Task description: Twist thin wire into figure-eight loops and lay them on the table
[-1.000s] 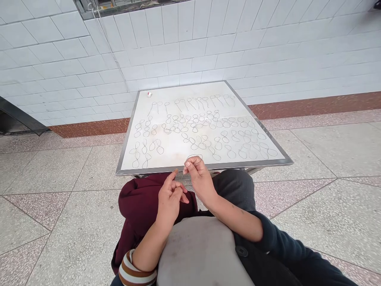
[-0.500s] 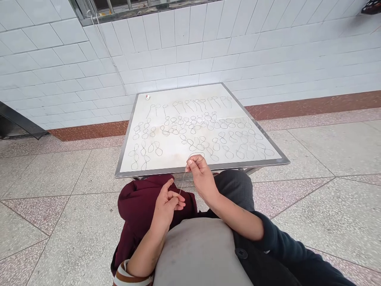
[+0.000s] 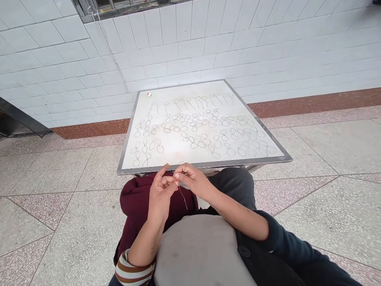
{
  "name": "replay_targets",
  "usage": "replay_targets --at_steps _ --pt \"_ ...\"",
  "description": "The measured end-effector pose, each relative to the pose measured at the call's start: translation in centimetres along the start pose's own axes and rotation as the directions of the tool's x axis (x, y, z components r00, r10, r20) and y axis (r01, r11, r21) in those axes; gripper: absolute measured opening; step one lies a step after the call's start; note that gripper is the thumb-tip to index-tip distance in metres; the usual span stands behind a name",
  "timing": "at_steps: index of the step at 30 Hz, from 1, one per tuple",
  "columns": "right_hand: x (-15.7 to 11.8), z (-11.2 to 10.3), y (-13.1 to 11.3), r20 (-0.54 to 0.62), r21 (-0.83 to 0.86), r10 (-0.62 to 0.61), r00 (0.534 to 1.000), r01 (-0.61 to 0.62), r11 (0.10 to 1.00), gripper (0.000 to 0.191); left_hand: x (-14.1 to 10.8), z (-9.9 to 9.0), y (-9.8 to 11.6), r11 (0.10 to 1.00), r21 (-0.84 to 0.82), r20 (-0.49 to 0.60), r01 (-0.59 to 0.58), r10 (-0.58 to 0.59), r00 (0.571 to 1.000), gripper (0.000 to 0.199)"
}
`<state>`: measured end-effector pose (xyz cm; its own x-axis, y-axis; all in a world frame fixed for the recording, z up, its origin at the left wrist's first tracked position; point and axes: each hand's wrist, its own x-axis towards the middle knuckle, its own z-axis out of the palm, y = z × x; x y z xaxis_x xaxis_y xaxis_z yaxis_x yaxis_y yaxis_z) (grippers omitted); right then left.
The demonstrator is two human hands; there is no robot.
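Observation:
A thin wire (image 3: 183, 198) hangs below my fingertips, its lower end free over my lap. My left hand (image 3: 162, 190) pinches it between thumb and fingers, with the index finger raised. Beside it, my right hand (image 3: 190, 180) also pinches the wire, and the fingertips of both hands meet just in front of the near table edge. A short curve of the wire shows above my right hand. Many thin wire shapes, twisted into loops and figure eights (image 3: 194, 145), lie in rows on the white table (image 3: 175, 157).
At the table's far left corner lies a small red and white item (image 3: 149, 95). A metal rim (image 3: 262, 161) borders the table. Behind stands a white tiled wall (image 3: 190, 47) with a barred window and hanging cord. My knees are below the near edge.
My right hand has moved down and left to meet my left hand, which has risen slightly. The wire no longer stretches between them; its end now dangles below.

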<state>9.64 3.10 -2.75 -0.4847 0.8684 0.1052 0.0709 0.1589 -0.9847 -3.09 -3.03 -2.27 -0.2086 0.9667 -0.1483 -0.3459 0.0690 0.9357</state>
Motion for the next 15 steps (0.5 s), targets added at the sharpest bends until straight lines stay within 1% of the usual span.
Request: replay_targets --at_steps 2,5,6,10,11,15 --pt "-0.1 -0.1 -0.2 0.032 0.035 0.008 0.999 -0.009 0.999 0.022 -0.1 -0.1 -0.2 1.0 -0.009 -0.019 -0.005 0.005 1.0 0.061" --pt "-0.6 -0.1 0.0 0.034 0.132 0.038 0.999 -0.042 0.99 0.027 -0.3 -0.4 -0.3 0.999 0.008 -0.063 -0.036 0.037 0.997 0.057" --pt "-0.8 -0.1 0.1 0.047 0.139 0.048 0.998 -0.055 0.989 0.027 -0.4 -0.5 -0.2 0.999 0.015 -0.08 -0.052 0.053 0.995 0.055" --pt "-1.7 0.3 0.9 0.15 0.082 0.081 0.985 -0.094 0.992 0.022 -0.5 -0.5 -0.2 0.995 0.009 -0.142 -0.101 0.102 0.985 0.048" --pt "-1.8 0.5 1.0 0.151 0.069 0.076 0.986 -0.088 0.994 0.02 -0.5 -0.5 -0.2 0.994 -0.003 -0.148 -0.105 0.103 0.984 0.047" --pt "-2.0 1.1 1.5 0.097 0.041 0.001 0.995 -0.005 0.999 0.011 -0.5 -0.3 -0.3 0.994 -0.044 -0.134 -0.099 0.093 0.987 0.045"
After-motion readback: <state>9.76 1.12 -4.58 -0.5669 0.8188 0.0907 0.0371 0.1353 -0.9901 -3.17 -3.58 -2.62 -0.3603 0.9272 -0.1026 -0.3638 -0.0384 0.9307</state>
